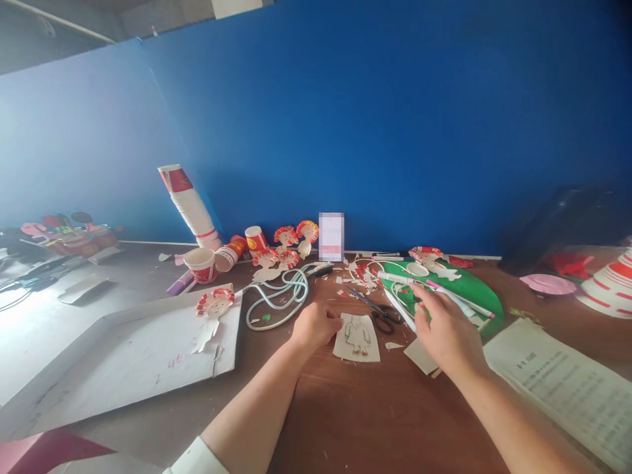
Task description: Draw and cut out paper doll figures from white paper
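Note:
A small piece of white paper with a drawn figure of a body in clothes lies on the brown table. My left hand has its fingers curled together at the paper's upper left edge, and the fingertips touch it. My right hand reaches over the right side with forefinger and thumb apart. Its forefinger tip is at the end of a white marker. Black-handled scissors lie just behind the drawing. A pink-and-white marker rests on a green round sheet beyond the right hand.
Paper scraps and a pale coiled cable lie behind. Red-and-white paper cups, a leaning cup stack and cut-out paper figures stand near the blue partition. A white board is left, a printed booklet right.

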Tool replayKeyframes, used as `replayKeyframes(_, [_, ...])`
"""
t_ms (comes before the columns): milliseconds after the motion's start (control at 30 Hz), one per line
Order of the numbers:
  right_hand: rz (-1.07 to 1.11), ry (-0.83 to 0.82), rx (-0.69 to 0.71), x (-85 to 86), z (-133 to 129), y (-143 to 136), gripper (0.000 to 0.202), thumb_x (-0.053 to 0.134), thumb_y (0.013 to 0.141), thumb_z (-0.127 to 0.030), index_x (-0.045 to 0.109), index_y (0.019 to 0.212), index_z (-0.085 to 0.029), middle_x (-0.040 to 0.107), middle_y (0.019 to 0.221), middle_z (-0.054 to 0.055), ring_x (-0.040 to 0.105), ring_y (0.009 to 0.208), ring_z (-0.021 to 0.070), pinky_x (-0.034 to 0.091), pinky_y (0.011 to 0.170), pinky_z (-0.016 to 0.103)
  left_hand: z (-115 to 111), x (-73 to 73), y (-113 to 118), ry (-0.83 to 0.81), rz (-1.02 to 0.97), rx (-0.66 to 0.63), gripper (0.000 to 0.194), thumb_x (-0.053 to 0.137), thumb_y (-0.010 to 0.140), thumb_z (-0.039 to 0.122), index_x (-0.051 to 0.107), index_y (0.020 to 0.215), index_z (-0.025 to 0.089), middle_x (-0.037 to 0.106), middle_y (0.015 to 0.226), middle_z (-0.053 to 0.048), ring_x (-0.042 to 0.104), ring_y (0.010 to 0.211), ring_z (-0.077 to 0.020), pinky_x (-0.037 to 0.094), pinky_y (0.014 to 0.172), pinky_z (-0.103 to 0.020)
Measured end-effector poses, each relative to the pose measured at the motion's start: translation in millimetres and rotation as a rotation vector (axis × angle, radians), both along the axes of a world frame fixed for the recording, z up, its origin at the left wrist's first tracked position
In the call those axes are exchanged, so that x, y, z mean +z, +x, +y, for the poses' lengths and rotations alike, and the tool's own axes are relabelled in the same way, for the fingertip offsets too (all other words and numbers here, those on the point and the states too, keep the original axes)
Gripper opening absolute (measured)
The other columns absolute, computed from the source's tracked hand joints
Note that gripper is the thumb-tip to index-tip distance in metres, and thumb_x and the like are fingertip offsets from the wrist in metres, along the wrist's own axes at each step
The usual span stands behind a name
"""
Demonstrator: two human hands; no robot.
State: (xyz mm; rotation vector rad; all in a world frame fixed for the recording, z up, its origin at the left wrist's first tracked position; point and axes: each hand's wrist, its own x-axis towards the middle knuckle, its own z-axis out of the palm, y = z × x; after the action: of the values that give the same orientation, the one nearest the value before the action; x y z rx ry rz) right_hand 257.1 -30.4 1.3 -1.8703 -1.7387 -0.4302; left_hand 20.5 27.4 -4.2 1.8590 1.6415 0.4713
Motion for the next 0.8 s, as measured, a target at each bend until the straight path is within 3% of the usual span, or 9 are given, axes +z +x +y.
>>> replayKeyframes(100, [0.112,-0.045,0.087,-4.2,-4.5,-12.0,0.036,0.042,0.089,-0.022,0.057,0.123,-0.025,0.066,0.112,0.006,0.065,0.095,0.0246,0.050,0.068,0.031,5.3,-1.3,-4.3,-0.007,-0.140,-0.012,0.021,0.059,0.067,0.035,0.057,0.057,0.017,0.053,0.052,0.001,0.045,0.052,-0.0114,0.030,0.051,-0.024])
replayKeyframes(300, [0.537,-0.325,0.248,-4.0,-11.5,-30.8,0.040,0.046,0.089,-0.046,0.056,0.121,-0.024,0.073,0.084,0.002,0.067,0.065,0.0184,0.051,0.062,0.029,8.2,1.6,-2.8,0.050,-0.387,-0.045,0.023,0.060,0.069,0.038,0.057,0.065,0.016,0.057,0.061,0.002,0.048,0.057,-0.0106,0.034,0.055,-0.023])
replayKeyframes(400, [0.743,-0.397,0.317,-3.7,-9.7,-37.1,0.045,0.052,0.084,-0.052,0.057,0.118,-0.022,0.072,0.082,0.002,0.065,0.059,0.0172,0.051,0.059,0.027,5.2,1.5,2.0,0.070,-0.477,-0.067,0.023,0.061,0.070,0.039,0.057,0.068,0.016,0.058,0.063,0.001,0.049,0.059,-0.0105,0.036,0.056,-0.023])
replayKeyframes(633, [0.975,-0.461,0.348,-7.4,-3.1,-37.3,0.048,0.063,0.076,-0.045,0.057,0.115,-0.017,0.071,0.078,0.004,0.067,0.071,0.0220,0.050,0.062,0.030,-3.7,7.2,7.7,0.087,-0.591,-0.075,0.023,0.060,0.073,0.039,0.056,0.072,0.016,0.056,0.062,0.003,0.046,0.055,-0.0089,0.035,0.052,-0.021])
replayKeyframes(800, [0.941,-0.457,0.336,-12.0,-2.6,-35.8,0.044,0.061,0.078,-0.037,0.055,0.117,-0.018,0.069,0.077,0.001,0.066,0.070,0.0202,0.049,0.064,0.030,2.4,7.6,2.1,0.200,-0.562,0.112,0.024,0.058,0.076,0.040,0.056,0.072,0.017,0.056,0.062,0.002,0.050,0.058,-0.0105,0.038,0.057,-0.022])
